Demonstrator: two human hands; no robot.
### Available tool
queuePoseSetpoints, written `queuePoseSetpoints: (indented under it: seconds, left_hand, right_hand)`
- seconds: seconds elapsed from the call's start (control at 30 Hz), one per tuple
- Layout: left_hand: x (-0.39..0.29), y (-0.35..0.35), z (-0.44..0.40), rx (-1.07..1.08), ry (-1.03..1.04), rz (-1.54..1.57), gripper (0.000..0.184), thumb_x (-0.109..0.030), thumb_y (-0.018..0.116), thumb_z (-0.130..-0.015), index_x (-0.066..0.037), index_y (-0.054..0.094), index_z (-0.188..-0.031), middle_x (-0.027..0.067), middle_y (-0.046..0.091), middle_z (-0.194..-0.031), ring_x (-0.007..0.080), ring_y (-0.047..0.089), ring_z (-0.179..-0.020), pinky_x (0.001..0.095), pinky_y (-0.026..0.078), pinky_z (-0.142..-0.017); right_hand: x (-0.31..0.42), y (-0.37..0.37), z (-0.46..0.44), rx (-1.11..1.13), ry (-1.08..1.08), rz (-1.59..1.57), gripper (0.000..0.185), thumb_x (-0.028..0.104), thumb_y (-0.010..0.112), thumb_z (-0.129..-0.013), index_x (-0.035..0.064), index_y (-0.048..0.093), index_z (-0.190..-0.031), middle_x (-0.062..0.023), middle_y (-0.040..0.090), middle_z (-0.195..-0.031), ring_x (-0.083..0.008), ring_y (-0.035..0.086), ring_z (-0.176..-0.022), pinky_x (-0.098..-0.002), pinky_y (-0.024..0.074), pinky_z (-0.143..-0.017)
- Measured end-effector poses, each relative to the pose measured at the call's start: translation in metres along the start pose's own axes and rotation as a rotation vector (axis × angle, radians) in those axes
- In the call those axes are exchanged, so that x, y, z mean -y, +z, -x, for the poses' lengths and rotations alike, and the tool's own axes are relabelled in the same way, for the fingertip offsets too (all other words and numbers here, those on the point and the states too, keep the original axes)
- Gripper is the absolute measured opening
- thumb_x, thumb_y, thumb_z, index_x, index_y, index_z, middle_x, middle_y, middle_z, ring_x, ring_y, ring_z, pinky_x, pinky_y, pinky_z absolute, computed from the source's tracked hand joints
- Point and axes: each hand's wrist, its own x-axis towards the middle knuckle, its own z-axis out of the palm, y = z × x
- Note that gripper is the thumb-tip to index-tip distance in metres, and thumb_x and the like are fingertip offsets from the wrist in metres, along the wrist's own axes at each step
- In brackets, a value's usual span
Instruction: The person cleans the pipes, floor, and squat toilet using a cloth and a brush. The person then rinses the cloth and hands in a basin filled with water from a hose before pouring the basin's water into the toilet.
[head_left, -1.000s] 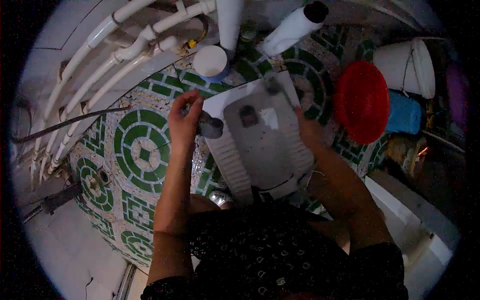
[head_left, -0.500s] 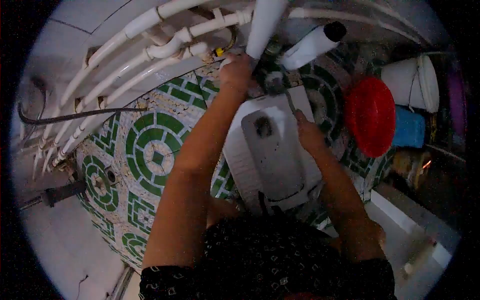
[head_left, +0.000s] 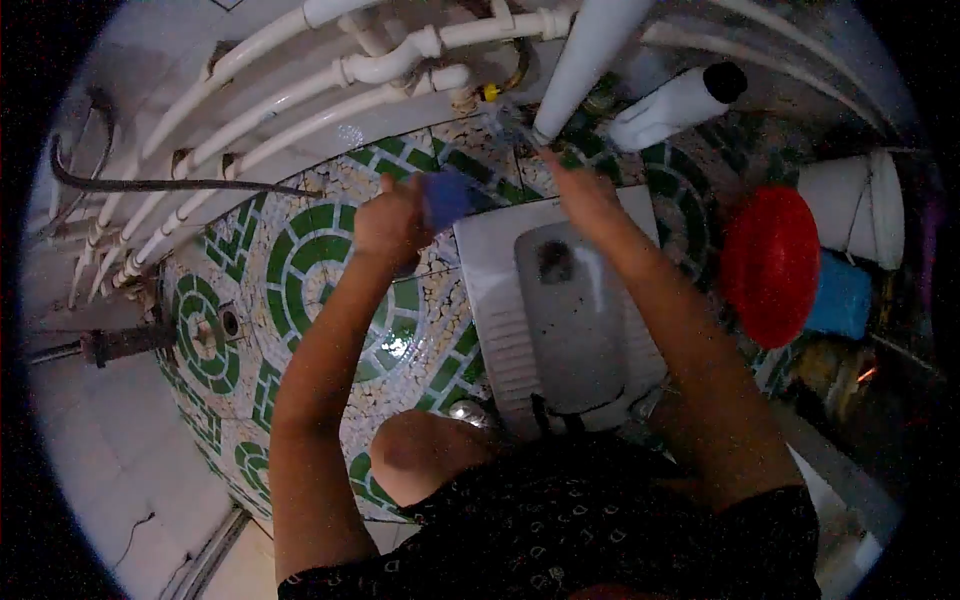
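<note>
My left hand (head_left: 392, 222) is closed around a blue thing (head_left: 446, 200), too blurred to name, above the tiled floor left of the squat toilet. My right hand (head_left: 592, 208), over the toilet's far rim, grips a thin-handled brush (head_left: 541, 152). Its blurred head points toward the foot of the upright white pipe (head_left: 590, 70). Below my hands lies the white squat toilet (head_left: 490, 290), with a dark drain hole in its bowl.
White pipes (head_left: 290, 85) run along the wall. A white bottle with a black cap (head_left: 665, 110) stands behind the toilet. To the right are a red basin (head_left: 770, 265), a white bucket (head_left: 850, 205) and a blue container (head_left: 840, 295). A dark hose (head_left: 190, 185) crosses at left.
My left hand has moved left and nearer to me from the upright pipe's foot, and the blue thing now shows. My right hand has swung the brush up and left. The view has shifted.
</note>
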Motion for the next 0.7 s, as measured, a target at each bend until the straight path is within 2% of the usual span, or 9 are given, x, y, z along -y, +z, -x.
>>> queuePoseSetpoints:
  seconds: [0.07, 0.1, 0.17, 0.23, 0.33, 0.4, 0.47, 0.57, 0.7]
  left_hand:
    - [0.013, 0.021, 0.004, -0.047, -0.027, -0.046, 0.069, -0.027, 0.087, -0.073, -0.009, 0.051, -0.128, 0.0236, 0.059, -0.125, 0.0374, 0.074, -0.089, 0.0463, 0.061, -0.073]
    - [0.019, 0.028, 0.007, -0.049, -0.035, -0.079, 0.068, -0.026, 0.087, -0.073, -0.008, 0.051, -0.128, 0.0233, 0.059, -0.125, 0.0367, 0.074, -0.089, 0.0459, 0.061, -0.073]
    - [0.027, 0.027, 0.016, -0.027, -0.067, -0.103, 0.071, -0.026, 0.087, -0.073, -0.005, 0.05, -0.129, 0.0239, 0.059, -0.128, 0.0356, 0.074, -0.09, 0.0451, 0.061, -0.073]
    - [0.036, 0.017, 0.03, 0.026, -0.125, -0.088, 0.077, -0.028, 0.088, -0.073, -0.002, 0.048, -0.132, 0.0255, 0.057, -0.132, 0.0349, 0.074, -0.091, 0.0443, 0.061, -0.073]
    - [0.057, 0.042, 0.032, -0.121, -0.072, -0.061, 0.091, -0.033, 0.09, -0.071, 0.004, 0.042, -0.14, 0.0275, 0.053, -0.141, 0.0342, 0.074, -0.092, 0.0427, 0.061, -0.072]
    - [0.063, 0.051, 0.029, -0.128, -0.058, -0.085, 0.104, -0.037, 0.091, -0.07, 0.0, 0.034, -0.149, 0.0282, 0.047, -0.149, 0.0349, 0.075, -0.093, 0.0429, 0.061, -0.071]
    - [0.057, 0.046, 0.035, -0.084, -0.111, -0.104, 0.114, -0.041, 0.091, -0.07, -0.005, 0.027, -0.157, 0.0291, 0.041, -0.154, 0.0355, 0.075, -0.093, 0.0433, 0.061, -0.07]
    - [0.055, 0.026, 0.045, 0.02, -0.233, -0.093, 0.128, -0.049, 0.09, -0.069, -0.022, 0.012, -0.166, 0.0352, 0.032, -0.159, 0.0376, 0.075, -0.092, 0.0453, 0.061, -0.069]
    - [0.076, 0.055, 0.048, -0.018, -0.175, -0.034, 0.123, -0.049, 0.089, -0.07, -0.023, 0.015, -0.165, 0.0381, 0.039, -0.152, 0.0386, 0.075, -0.091, 0.0457, 0.061, -0.068]
  right_hand:
    - [-0.004, 0.013, -0.022, -0.183, -0.107, -0.052, 0.077, 0.003, 0.056, -0.093, 0.0133, 0.025, -0.163, -0.0256, 0.071, -0.097, -0.0398, 0.071, -0.089, -0.0502, 0.0564, -0.075]
    - [-0.022, 0.034, -0.018, -0.39, -0.305, 0.118, 0.076, 0.003, 0.055, -0.094, 0.0142, 0.025, -0.163, -0.0255, 0.071, -0.097, -0.0402, 0.071, -0.09, -0.0501, 0.0565, -0.076]
    - [-0.035, 0.023, 0.012, -0.127, -0.248, 0.283, 0.072, 0.004, 0.05, -0.096, 0.0162, 0.026, -0.164, -0.0254, 0.071, -0.099, -0.0406, 0.071, -0.09, -0.0504, 0.0567, -0.078]
    - [-0.048, 0.006, 0.053, 0.365, 0.005, 0.313, 0.071, 0.004, 0.046, -0.097, 0.0175, 0.026, -0.164, -0.0253, 0.071, -0.1, -0.0406, 0.071, -0.09, -0.0512, 0.0567, -0.079]
    - [-0.081, 0.018, 0.057, 0.3, -0.081, 0.351, 0.074, 0.002, 0.047, -0.096, 0.0181, 0.025, -0.165, -0.0259, 0.071, -0.098, -0.041, 0.072, -0.089, -0.0516, 0.0569, -0.078]
    - [-0.067, 0.014, 0.019, 0.067, -0.225, 0.187, 0.076, 0.001, 0.048, -0.095, 0.0191, 0.025, -0.165, -0.027, 0.071, -0.098, -0.0416, 0.072, -0.087, -0.051, 0.0572, -0.076]
    - [-0.038, 0.02, -0.019, 0.056, -0.174, 0.169, 0.077, 0.005, 0.049, -0.096, 0.0204, 0.021, -0.166, -0.0277, 0.071, -0.098, -0.0419, 0.072, -0.088, -0.0519, 0.0569, -0.077]
    - [-0.042, 0.028, 0.029, 0.219, -0.066, 0.235, 0.079, 0.009, 0.05, -0.098, 0.0222, 0.014, -0.167, -0.0286, 0.071, -0.098, -0.0422, 0.072, -0.088, -0.0528, 0.0567, -0.076]
    - [-0.124, 0.037, 0.134, 0.333, -0.024, 0.046, 0.082, 0.012, 0.049, -0.098, 0.0257, 0.008, -0.167, -0.0268, 0.07, -0.089, -0.0432, 0.07, -0.08, -0.0545, 0.0549, -0.072]
